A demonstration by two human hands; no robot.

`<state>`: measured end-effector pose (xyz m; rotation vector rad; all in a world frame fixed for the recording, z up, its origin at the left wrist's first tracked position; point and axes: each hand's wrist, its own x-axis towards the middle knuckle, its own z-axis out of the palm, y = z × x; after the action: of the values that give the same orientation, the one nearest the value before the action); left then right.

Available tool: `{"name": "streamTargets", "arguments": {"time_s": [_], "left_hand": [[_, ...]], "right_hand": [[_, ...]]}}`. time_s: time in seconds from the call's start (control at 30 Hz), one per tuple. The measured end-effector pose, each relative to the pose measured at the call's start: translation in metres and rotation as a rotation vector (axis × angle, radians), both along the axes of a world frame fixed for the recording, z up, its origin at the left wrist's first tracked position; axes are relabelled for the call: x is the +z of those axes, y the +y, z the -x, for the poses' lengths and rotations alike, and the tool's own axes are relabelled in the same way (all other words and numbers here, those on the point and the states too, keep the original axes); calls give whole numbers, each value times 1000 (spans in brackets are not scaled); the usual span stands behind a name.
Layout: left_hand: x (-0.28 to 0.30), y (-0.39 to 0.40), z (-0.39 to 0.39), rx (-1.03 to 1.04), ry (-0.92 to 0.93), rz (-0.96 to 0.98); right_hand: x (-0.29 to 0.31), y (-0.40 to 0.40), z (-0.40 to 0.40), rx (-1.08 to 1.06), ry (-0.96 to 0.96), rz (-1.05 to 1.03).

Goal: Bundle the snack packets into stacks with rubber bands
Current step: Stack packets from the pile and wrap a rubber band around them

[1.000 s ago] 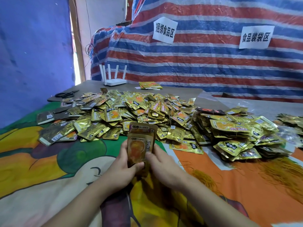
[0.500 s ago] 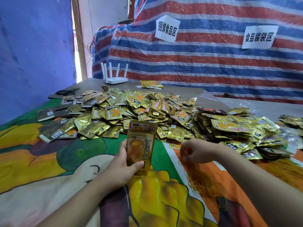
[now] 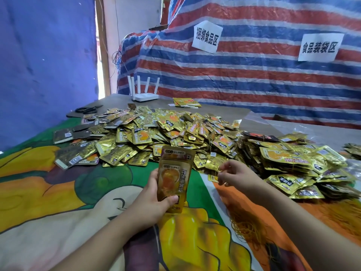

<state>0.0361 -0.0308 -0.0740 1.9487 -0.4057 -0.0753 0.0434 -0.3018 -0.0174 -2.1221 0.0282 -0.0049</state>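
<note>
My left hand [image 3: 154, 200] grips a small stack of gold snack packets [image 3: 174, 173], held upright above the colourful cloth. My right hand [image 3: 234, 173] hovers just right of the stack, off it, at the near edge of the big heap of loose gold packets [image 3: 175, 130]. Its thumb and forefinger are pinched together; whether a band is between them is too fine to tell. A tangle of thin yellow rubber bands [image 3: 248, 229] lies on the cloth below my right forearm.
Piled packet stacks [image 3: 293, 163] sit at the right. A white router [image 3: 144, 96], black scissors [image 3: 86, 110] and a few packets [image 3: 186, 102] lie at the table's back. A striped tarp with two paper signs rises behind.
My right hand let go of the stack, swung right over the rubber bands and has risen slightly. My left hand keeps the stack upright in the same place.
</note>
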Motion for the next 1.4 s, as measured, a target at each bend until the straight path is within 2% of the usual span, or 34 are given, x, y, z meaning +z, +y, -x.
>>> {"name": "streamTargets", "arguments": {"time_s": [0.2,0.33,0.43,0.7,0.77,0.87,0.97,1.1,1.23,1.3,1.4], "left_hand": [[-1,1,0,-4,-2,-1],[-1,1,0,-7,-3,1],[-1,0,0,-10,1,0],[-3,1,-1,15,-1,2],[-3,1,-1,18,2,11],[-5,0,-1,11,-18,22],[-5,-2,-1,-10,-52,44],[-5,-3,0,-49,-63,86],[-4,-2,5,-34,-126,48],[-4,-2,4,-8,-151,42],[-3,-2,6,13,-145,71]], "right_hand": [[0,18,-2,-40,17,-551],[1,31,-3,-36,-9,-784],[3,39,-1,-11,44,-973],[9,41,8,45,114,-1113],[17,42,10,79,88,-1012],[39,48,10,121,-34,-647],[76,64,9,188,-185,-181],[122,109,6,348,-357,642],[121,151,-4,578,-340,1280],[120,160,-13,640,-246,1442],[127,163,-26,663,-62,1475]]}}
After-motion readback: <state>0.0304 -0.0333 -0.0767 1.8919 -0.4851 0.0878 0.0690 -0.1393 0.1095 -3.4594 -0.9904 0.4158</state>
